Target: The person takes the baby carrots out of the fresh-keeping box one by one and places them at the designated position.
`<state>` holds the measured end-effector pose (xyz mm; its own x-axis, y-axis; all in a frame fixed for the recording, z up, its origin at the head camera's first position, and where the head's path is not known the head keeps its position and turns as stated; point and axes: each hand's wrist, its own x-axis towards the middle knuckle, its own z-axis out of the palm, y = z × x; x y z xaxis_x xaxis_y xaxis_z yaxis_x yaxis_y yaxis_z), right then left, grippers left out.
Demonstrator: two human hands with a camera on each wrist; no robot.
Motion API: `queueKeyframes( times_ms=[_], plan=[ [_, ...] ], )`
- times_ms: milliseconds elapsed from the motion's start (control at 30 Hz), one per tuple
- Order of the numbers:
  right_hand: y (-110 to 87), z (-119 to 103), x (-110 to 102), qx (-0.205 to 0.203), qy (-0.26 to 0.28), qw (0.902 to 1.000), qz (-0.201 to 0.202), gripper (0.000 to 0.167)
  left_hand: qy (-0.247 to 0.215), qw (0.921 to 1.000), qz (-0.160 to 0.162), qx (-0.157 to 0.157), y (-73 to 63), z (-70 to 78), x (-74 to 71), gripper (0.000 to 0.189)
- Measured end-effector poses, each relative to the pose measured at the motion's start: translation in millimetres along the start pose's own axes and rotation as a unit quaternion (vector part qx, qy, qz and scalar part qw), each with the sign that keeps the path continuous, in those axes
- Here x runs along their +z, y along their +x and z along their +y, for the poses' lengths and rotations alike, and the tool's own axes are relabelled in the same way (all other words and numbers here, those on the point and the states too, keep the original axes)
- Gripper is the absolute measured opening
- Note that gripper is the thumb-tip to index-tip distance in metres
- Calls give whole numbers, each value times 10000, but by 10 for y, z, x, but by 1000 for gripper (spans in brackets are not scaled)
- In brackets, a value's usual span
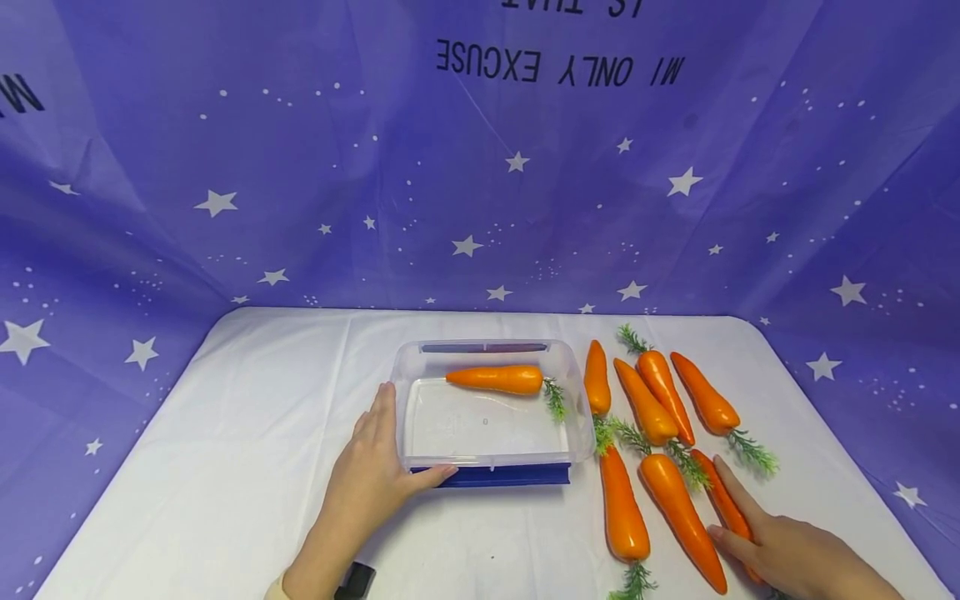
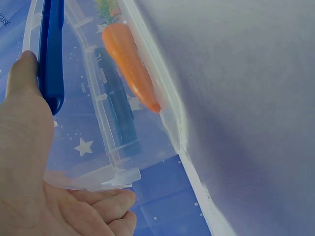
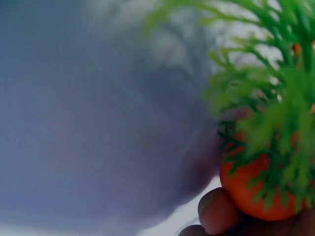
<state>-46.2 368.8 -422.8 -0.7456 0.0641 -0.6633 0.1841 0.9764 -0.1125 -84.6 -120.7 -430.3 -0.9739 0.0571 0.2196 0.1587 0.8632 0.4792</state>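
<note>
A clear plastic box (image 1: 491, 459) with blue latches stands on the white-covered table, and one orange carrot (image 1: 498, 379) with green leaves lies inside along its far side. My left hand (image 1: 371, 475) holds the box's near left corner, thumb along the front blue latch (image 1: 510, 476) and fingers against the left wall. To the right of the box, my right hand (image 1: 798, 546) grips a carrot (image 1: 722, 496) between thumb and fingers. Its rounded orange end (image 3: 261, 196) and leaves (image 3: 280, 98) fill the right side of the right wrist view. My palm covers part of that carrot.
Several more carrots lie right of the box, among them a front one (image 1: 624, 508), one beside my right thumb (image 1: 681, 517) and a far right one (image 1: 705, 393). A purple star-patterned cloth (image 1: 420, 192) hangs behind the table (image 1: 247, 417).
</note>
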Motion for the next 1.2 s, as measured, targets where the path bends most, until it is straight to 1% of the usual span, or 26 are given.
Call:
queueKeyframes(
  times_ms=[100, 267, 367, 433, 533, 633, 700, 767, 833, 1000, 1133, 1200],
  plan=[
    [21, 25, 2, -46, -105, 9999, 26, 108, -13, 10000, -33, -34, 1, 0, -3, 139],
    [57, 74, -44, 17, -370, 9993, 58, 111, -26, 9999, -103, -85, 8, 5, -7, 139],
    [51, 70, -133, 49, -567, 9981, 242, 108, -24, 9999, -106, -99, 8, 7, -7, 139],
    [21, 42, -241, -17, -702, 9964, 485, 105, -17, 9999, -96, -93, 7, 7, -5, 139],
    [-29, -31, -438, -122, -907, 9912, 954, 101, -11, 9999, -90, -84, 8, 4, -1, 139],
    [-82, -115, -624, -364, -1129, 9809, 1542, 101, -6, 9999, -99, -77, 9, -1, 0, 139],
    [-117, -209, -732, -539, -1210, 9730, 1892, 100, 1, 9999, -99, -66, 9, -3, 1, 139],
    [-158, -329, -832, -814, -1272, 9625, 2254, 98, 11, 9999, -90, -58, 7, -4, 2, 140],
    [-186, -483, -925, -1106, -1287, 9526, 2525, 94, 4, 10000, -73, -44, 7, -5, 1, 140],
    [-228, -927, -1122, -1739, -1400, 9311, 2884, 87, -23, 10000, -26, 3, 8, -7, 1, 140],
    [-212, -1305, -1234, -2045, -1488, 9195, 3010, 83, -4, 10000, -22, -4, 7, -5, 0, 139],
    [-188, -1489, -1279, -2168, -1506, 9155, 3036, 82, -6, 10000, -29, -16, 7, -1, 2, 139]
  ],
)
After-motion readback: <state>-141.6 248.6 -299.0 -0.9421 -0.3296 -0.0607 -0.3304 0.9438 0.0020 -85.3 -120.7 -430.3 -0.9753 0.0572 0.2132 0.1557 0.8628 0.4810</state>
